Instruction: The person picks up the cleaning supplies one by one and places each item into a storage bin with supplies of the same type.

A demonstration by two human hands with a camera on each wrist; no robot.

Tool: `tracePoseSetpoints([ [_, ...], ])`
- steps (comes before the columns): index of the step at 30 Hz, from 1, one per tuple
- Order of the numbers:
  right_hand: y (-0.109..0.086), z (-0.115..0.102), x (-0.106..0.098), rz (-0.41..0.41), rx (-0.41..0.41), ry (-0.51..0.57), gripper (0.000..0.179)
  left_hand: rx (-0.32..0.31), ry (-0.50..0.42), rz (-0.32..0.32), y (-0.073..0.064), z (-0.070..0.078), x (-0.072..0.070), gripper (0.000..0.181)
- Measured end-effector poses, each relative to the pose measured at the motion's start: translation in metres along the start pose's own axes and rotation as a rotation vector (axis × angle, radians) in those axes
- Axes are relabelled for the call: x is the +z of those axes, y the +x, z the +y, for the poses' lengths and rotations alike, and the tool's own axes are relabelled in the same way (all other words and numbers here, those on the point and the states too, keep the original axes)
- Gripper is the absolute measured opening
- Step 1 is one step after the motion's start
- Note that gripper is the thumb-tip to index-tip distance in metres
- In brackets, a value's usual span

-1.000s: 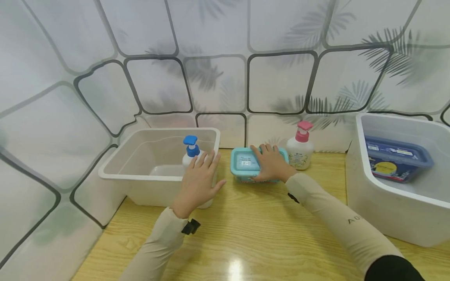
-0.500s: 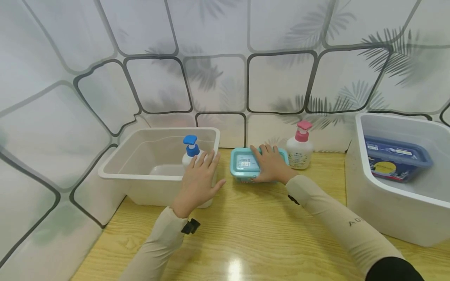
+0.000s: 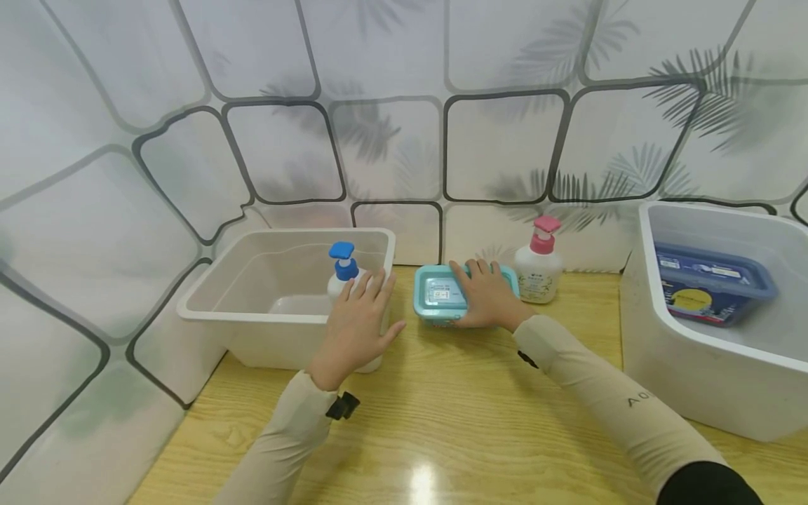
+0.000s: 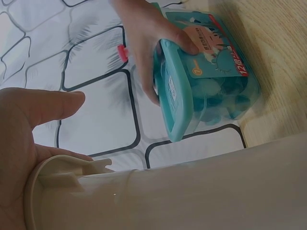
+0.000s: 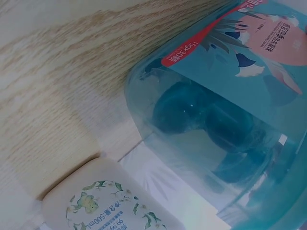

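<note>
Teal container: stood upright on the counter, between the left bin and the pink-pump bottle; the teal container (image 3: 440, 296) had a teal lid, and dark capsules (image 5: 201, 112) showed through its clear side.
Right hand: the right hand (image 3: 487, 300) lay across the lid, its grip curled round the teal container, the thumb on the near side and the fingers on the far side.
Pink-pump bottle: the white pink-pump bottle (image 3: 539, 275) stood just beside the teal container, with a narrow gap between them in the right wrist view.
Left hand: the left hand (image 3: 355, 321) lay at the near right corner of the left bin's rim, its grip relaxed, fingers straight, holding nothing.
Left bin: in the off-white left bin (image 3: 278, 344), the blue-pump bottle (image 3: 344, 268) stood near the right side, partly hidden by the fingers.
Right bin: the white right bin (image 3: 701, 382) held a dark blue tub (image 3: 710, 287) with a lid.
Counter: the counter (image 3: 454, 428) had pale wood grain.
Backdrop: the white backdrop (image 3: 391, 161) bore dark outlines and grey leaves.
</note>
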State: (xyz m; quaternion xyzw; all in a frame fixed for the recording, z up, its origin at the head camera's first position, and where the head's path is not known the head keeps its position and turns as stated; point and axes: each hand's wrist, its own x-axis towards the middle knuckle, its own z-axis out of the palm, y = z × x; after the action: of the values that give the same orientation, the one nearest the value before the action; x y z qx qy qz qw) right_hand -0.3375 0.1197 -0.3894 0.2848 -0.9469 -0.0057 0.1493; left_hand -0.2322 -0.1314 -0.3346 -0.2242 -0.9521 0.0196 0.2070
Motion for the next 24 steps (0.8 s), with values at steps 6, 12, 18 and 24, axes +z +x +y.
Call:
tracePoseSetpoints([
  [6, 0.0004, -0.0006, -0.0001, -0.010, 0.003, -0.003, 0.115, 0.007, -0.004, 0.026, 0.0002, -0.0009, 0.0003, 0.075],
  [12, -0.0004, -0.0026, -0.0022, -0.011, 0.003, 0.003, 0.114, 0.002, 0.000, 0.022, 0.0000, -0.0012, 0.0000, 0.075],
  [18, -0.0025, -0.0048, -0.0032, -0.030, 0.016, 0.002, 0.114, -0.004, -0.012, 0.004, -0.0005, -0.0003, -0.0016, 0.074],
  [24, -0.0052, -0.0059, -0.0035, -0.035, 0.025, -0.006, 0.114, -0.004, -0.023, -0.011, -0.0011, 0.0007, -0.0021, 0.074],
])
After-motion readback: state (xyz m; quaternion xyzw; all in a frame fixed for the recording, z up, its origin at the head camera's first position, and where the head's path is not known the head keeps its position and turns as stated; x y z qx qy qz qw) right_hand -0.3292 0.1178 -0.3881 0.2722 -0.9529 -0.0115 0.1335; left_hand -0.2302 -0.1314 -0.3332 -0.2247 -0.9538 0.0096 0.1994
